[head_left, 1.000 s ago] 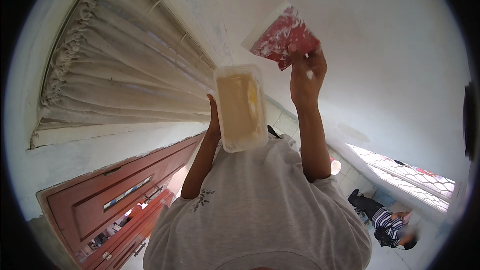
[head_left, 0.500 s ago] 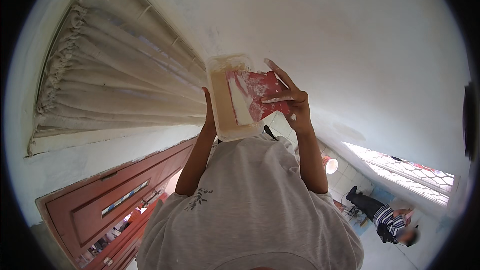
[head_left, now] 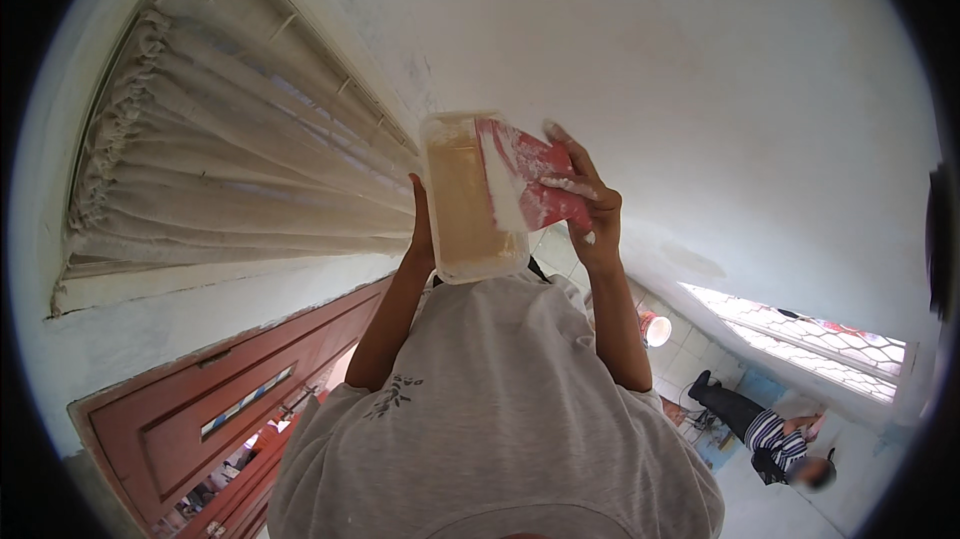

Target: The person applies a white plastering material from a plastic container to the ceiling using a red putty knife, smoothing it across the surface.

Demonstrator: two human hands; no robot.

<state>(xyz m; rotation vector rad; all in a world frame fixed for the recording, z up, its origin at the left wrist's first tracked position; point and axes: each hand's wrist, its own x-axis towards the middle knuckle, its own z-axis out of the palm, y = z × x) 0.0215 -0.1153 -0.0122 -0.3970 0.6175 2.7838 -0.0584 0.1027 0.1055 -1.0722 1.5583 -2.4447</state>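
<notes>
While a translucent container [head_left: 453, 204] was held up in front of the grey shirt [head_left: 500, 409] by the left hand [head_left: 423, 229], a red scraper [head_left: 527, 161] was held across its right side by the right hand [head_left: 596, 207]. The left thumb was laid along the container's left wall; the other fingers were hidden, so how far they were curled could not be told, though the weight was presumably borne by them, since no other support was seen. The container's open top was faced upward, probably so that its inside could be reached and nothing spilled.

The right hand was partly closed, with the scraper gripped near its narrower end. One finger was laid across the smeared face, perhaps to steady it, and another was raised clear. By this grip the wide edge, coated with a strip of white paste [head_left: 503, 189], was left free and pointed leftward over the container, where drips would likely be caught. Whether the container was touched by that edge could not be told. Beyond, a pale wall [head_left: 730, 109] was seen.
</notes>
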